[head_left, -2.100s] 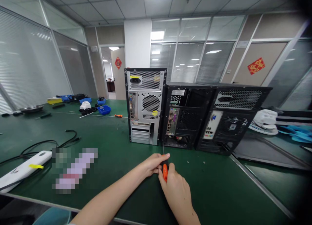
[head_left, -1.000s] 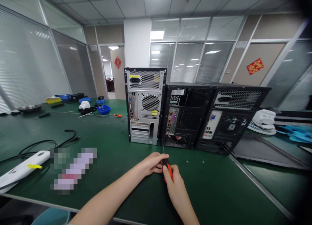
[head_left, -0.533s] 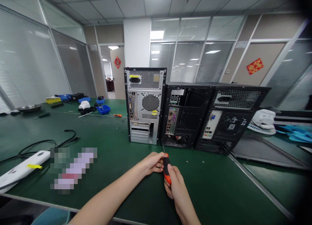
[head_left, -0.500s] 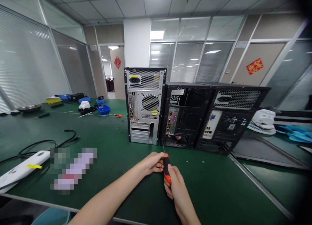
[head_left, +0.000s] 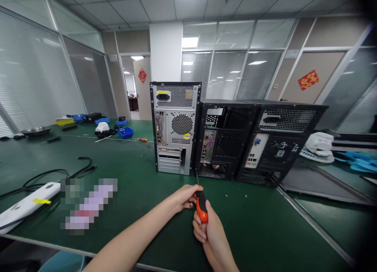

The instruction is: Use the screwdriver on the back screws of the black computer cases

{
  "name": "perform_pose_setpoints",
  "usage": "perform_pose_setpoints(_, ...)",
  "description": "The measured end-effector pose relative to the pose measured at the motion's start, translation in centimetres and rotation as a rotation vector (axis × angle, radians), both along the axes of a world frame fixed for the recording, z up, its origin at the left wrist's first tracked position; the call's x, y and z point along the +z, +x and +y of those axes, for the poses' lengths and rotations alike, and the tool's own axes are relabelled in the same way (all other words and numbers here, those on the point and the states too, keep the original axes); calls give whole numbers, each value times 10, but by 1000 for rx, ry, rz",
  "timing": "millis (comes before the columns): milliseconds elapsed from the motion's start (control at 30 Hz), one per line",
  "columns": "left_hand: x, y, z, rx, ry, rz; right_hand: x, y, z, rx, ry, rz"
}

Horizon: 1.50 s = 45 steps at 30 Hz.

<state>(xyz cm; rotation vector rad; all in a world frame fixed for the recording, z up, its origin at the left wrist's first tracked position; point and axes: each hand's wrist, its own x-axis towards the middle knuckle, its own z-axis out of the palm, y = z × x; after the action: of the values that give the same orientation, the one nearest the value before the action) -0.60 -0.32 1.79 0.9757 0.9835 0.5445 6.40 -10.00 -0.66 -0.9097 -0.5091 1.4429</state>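
Room: a pale office walled with tall metal-framed glass partitions (head_left: 224,77) and blinds, lit from the ceiling.
Surface: a broad dark-green table (head_left: 132,197); on it, left of the arms, lies a long white plastic power strip (head_left: 29,203), and farther back a small blue plastic tray (head_left: 125,133).
Computer cases: three stand upright in a row, backs toward the person: a tall silver-backed tower (head_left: 176,126), a black middle case (head_left: 226,129) and a black right-hand case (head_left: 283,140). The middle one's upper bay gapes open, its port panel still in place; I'd judge the job partway.
Left hand (head_left: 185,197): pinched closed around the front of the screwdriver handle.
Right hand (head_left: 211,226): curled snugly round its rear.
Orange-and-black screwdriver (head_left: 202,205): slanting up from both hands, tip at the seam between silver tower and middle case; I can't tell which it meets, or whether anything has loosened.
Small pale bits (head_left: 226,195): two, perhaps screws, on the green.
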Motion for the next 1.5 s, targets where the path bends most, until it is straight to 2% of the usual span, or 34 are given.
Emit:
perform_pose_setpoints(333,-1,1,-1,-14,-42,-106,-5,-2,-1,57,12,125)
perform_pose_setpoints(700,0,-1,-1,-68,-80,-147,8,-2,-6,54,-81,269)
perform_pose_setpoints(833,-1,-1,-1,-83,-115,-154,8,0,-6,41,-62,311)
perform_pose_setpoints(1167,-4,1,-1,-144,-166,-229,5,3,-6,136,-23,437)
perform_pose_setpoints(1500,1,-2,0,-167,-199,-236,3,1,-9,133,7,617)
